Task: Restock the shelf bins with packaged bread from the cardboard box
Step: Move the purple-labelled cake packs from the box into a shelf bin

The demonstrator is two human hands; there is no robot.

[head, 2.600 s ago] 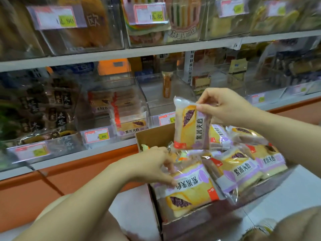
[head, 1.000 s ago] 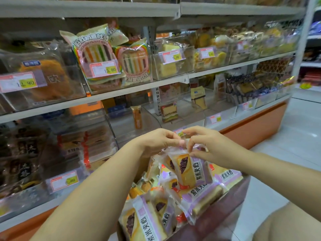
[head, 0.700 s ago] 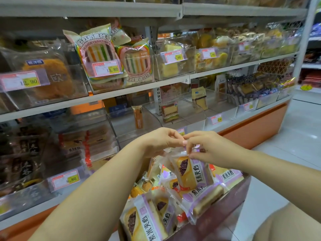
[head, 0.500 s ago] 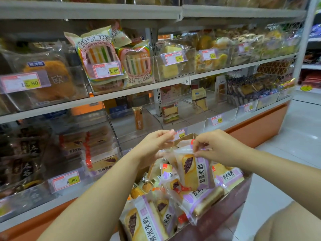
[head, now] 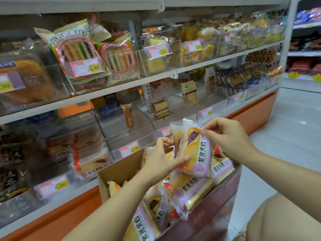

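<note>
Holding a bread packet (head: 196, 153) upright over the box (head: 119, 169), left hand (head: 159, 162) gripping its side, right hand (head: 225, 136) pinching the top, probably for shelving.

A grocery shop: tiered white shelving (head: 121, 87) carries clear bins (head: 125, 134) of packaged bread (head: 76, 49) fronted by red-and-yellow price tags (head: 86, 67), with more stocked racks (head: 305, 63) right of the shelving across a tiled floor (head: 286, 136).
</note>
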